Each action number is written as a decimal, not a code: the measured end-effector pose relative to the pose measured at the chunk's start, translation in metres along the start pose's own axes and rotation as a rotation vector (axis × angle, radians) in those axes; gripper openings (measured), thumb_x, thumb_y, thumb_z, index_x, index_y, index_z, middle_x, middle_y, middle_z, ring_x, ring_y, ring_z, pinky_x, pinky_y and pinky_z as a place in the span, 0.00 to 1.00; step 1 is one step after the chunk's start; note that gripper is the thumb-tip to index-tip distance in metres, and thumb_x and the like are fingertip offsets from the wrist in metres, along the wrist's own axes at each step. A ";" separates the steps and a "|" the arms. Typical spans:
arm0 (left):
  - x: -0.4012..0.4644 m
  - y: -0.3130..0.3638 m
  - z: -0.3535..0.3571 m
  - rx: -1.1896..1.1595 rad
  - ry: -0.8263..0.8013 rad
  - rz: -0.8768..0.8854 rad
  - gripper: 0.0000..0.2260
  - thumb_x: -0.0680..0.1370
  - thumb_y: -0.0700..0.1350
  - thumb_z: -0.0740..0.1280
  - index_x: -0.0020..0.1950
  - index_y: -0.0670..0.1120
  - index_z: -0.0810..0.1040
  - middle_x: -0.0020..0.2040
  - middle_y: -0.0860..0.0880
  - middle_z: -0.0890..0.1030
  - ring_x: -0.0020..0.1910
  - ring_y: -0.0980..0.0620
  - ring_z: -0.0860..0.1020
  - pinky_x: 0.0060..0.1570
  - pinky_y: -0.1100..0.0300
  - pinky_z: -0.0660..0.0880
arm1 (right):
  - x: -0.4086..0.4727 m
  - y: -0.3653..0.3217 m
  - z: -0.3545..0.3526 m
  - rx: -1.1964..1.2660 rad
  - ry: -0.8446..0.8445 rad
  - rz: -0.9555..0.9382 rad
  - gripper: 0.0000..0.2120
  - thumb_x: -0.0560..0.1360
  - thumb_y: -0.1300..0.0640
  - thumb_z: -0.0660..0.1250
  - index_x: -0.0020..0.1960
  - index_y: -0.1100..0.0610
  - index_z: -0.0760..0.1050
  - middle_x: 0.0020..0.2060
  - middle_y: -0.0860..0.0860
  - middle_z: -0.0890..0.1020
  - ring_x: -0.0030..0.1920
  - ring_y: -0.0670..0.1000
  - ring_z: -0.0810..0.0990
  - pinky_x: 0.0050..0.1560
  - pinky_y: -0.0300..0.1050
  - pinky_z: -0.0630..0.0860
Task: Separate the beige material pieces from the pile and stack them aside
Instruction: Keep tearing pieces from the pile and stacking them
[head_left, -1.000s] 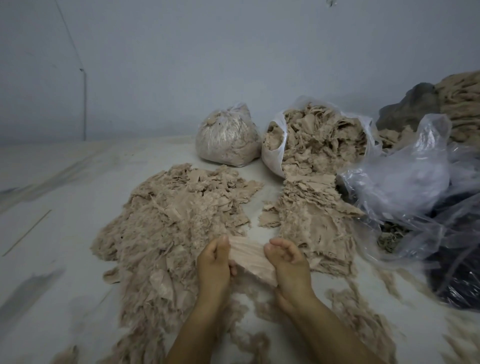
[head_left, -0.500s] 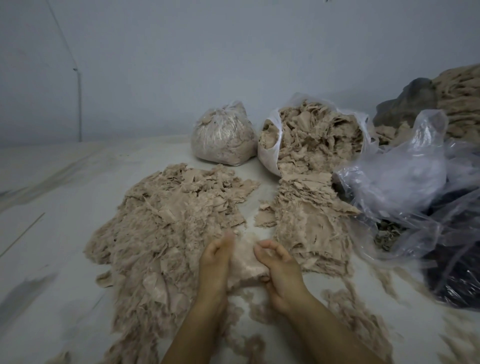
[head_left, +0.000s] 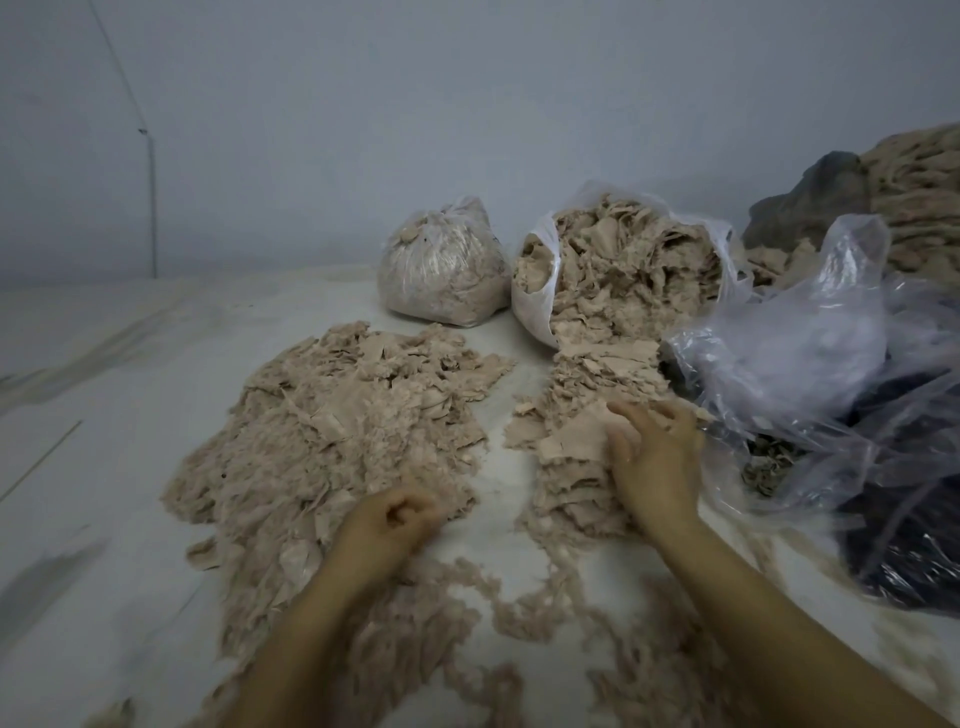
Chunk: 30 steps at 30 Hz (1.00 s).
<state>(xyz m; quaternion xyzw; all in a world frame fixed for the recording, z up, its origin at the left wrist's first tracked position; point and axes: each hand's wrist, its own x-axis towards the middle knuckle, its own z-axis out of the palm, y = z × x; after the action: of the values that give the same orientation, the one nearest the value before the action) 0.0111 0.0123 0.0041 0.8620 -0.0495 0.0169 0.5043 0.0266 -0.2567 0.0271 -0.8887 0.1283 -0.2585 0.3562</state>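
Beige pieces lie in two heaps on the white floor (head_left: 130, 415): a wide loose pile (head_left: 332, 441) on the left and a neater stack (head_left: 576, 452) on the right. The right hand (head_left: 652, 457) rests fingers-spread on the stack, seemingly pressing a piece flat. The left hand (head_left: 392, 522) sits curled at the pile's near edge; blur hides whether its grip holds anything.
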 end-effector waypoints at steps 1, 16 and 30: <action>-0.005 -0.003 -0.006 0.029 -0.127 -0.032 0.05 0.70 0.49 0.75 0.41 0.52 0.81 0.34 0.55 0.76 0.32 0.60 0.73 0.34 0.71 0.70 | -0.011 0.001 0.004 -0.013 0.027 -0.079 0.11 0.79 0.54 0.62 0.60 0.51 0.79 0.63 0.55 0.69 0.63 0.56 0.68 0.59 0.47 0.68; -0.049 -0.027 -0.013 0.413 -0.108 -0.016 0.16 0.69 0.56 0.75 0.52 0.56 0.74 0.48 0.58 0.71 0.44 0.63 0.71 0.40 0.74 0.67 | -0.120 0.040 0.006 0.095 -0.566 -0.596 0.24 0.78 0.37 0.56 0.39 0.51 0.80 0.38 0.40 0.81 0.43 0.38 0.74 0.48 0.39 0.69; -0.036 -0.001 0.000 -0.560 0.334 -0.225 0.05 0.82 0.40 0.55 0.53 0.45 0.70 0.35 0.46 0.76 0.25 0.56 0.77 0.26 0.64 0.73 | -0.112 -0.035 0.054 0.390 -0.686 -0.021 0.11 0.81 0.60 0.58 0.41 0.52 0.70 0.35 0.47 0.79 0.38 0.47 0.78 0.49 0.52 0.77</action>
<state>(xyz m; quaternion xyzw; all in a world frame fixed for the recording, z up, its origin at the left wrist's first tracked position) -0.0249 0.0151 -0.0002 0.6754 0.1263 0.0877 0.7212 -0.0353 -0.1551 -0.0222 -0.8405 -0.0587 0.0302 0.5377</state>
